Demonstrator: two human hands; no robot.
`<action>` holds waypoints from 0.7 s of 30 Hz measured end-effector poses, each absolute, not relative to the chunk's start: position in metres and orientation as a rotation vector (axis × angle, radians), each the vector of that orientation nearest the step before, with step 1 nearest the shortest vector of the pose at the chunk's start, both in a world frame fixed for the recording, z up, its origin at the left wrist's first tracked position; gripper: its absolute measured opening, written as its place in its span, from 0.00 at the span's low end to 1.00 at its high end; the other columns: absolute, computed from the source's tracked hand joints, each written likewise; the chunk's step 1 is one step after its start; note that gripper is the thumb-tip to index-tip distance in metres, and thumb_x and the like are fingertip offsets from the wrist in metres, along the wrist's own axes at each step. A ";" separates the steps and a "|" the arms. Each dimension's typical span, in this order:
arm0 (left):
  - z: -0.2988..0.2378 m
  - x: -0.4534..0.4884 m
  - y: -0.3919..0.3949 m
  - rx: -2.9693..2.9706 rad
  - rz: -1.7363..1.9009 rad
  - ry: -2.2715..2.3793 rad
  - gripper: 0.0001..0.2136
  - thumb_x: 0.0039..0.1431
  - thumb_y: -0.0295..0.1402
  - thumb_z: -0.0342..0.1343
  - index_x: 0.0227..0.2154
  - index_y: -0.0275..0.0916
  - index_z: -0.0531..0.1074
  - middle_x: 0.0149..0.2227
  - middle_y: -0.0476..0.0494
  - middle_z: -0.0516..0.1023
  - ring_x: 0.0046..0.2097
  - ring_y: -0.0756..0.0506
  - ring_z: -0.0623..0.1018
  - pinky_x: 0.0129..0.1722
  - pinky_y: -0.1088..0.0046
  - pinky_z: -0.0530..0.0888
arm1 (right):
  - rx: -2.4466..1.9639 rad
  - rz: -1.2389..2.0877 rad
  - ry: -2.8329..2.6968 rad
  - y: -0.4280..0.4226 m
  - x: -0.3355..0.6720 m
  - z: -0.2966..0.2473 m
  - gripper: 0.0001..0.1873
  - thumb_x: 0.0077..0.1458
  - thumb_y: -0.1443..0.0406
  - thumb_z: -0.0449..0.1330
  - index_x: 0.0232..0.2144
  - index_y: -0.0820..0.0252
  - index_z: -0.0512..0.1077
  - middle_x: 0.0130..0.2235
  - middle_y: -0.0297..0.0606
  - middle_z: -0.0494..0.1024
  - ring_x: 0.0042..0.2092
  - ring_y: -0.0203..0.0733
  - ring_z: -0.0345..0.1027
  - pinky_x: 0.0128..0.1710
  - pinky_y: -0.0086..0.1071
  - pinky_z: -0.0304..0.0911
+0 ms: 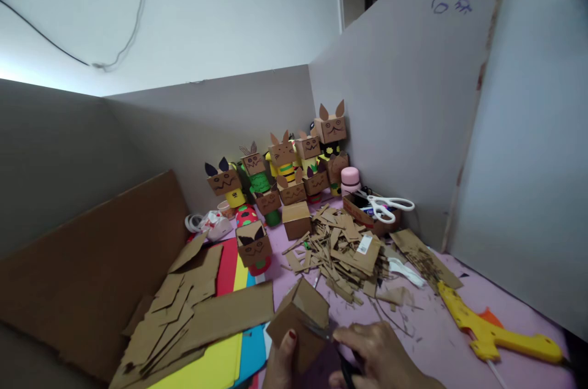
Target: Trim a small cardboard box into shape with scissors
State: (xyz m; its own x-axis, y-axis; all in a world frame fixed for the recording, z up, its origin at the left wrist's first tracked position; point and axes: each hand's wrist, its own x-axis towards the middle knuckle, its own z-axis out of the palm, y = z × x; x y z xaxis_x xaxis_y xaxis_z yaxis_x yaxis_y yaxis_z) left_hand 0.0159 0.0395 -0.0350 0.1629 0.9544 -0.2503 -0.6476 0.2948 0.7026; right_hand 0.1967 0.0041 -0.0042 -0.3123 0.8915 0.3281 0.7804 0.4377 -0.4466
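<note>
A small cardboard box (301, 331) is gripped in my left hand (281, 363), with the thumb pressed on its near face. My right hand (374, 349) is closed around black-handled scissors (350, 370). Their metal blades lie against the side of the box; I cannot tell whether they pass through the cardboard. Just beyond the box lies a heap of cardboard scraps (337, 248). A cardboard cat-faced figure (253, 248) stands beyond and to the left of my hands.
Several cat-faced cardboard figures (283, 153) stand at the back. Cardboard sheets (184, 309) and coloured paper (215, 364) lie left. A yellow glue gun (500, 337) rests right. White scissors (390, 205) sit in a box beside a pink bottle (350, 179). Grey partitions (395, 101) enclose the table.
</note>
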 end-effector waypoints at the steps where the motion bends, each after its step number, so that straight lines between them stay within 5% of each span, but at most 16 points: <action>1: -0.035 0.016 0.039 0.475 1.211 0.741 0.33 0.41 0.38 0.67 0.53 0.40 0.66 0.44 0.37 0.81 0.49 0.32 0.76 0.51 0.54 0.69 | -1.389 0.274 -2.159 0.004 0.196 -0.006 0.18 0.45 0.50 0.62 0.31 0.57 0.74 0.23 0.35 0.79 0.26 0.41 0.74 0.23 0.28 0.51; 7: -0.032 0.017 0.037 0.417 1.187 0.706 0.33 0.41 0.38 0.67 0.54 0.43 0.66 0.43 0.39 0.82 0.48 0.32 0.76 0.51 0.53 0.69 | -1.358 0.307 -2.152 0.002 0.195 -0.010 0.16 0.50 0.51 0.59 0.31 0.57 0.74 0.24 0.35 0.80 0.26 0.40 0.74 0.24 0.27 0.53; 21: -0.033 0.019 0.038 0.536 1.172 0.712 0.33 0.39 0.41 0.68 0.51 0.41 0.69 0.45 0.38 0.80 0.51 0.32 0.74 0.53 0.55 0.67 | -1.458 0.254 -2.195 0.001 0.199 -0.001 0.16 0.44 0.53 0.65 0.34 0.54 0.74 0.27 0.34 0.81 0.29 0.44 0.75 0.25 0.28 0.55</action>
State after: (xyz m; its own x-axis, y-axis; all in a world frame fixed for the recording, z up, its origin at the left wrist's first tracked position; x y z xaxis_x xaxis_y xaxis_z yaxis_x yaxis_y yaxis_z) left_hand 0.0190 0.0376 -0.0328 0.2174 0.9510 -0.2199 -0.6332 0.3088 0.7097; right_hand 0.1993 0.0014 -0.0015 -0.3098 0.9042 0.2940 0.8131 0.4123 -0.4111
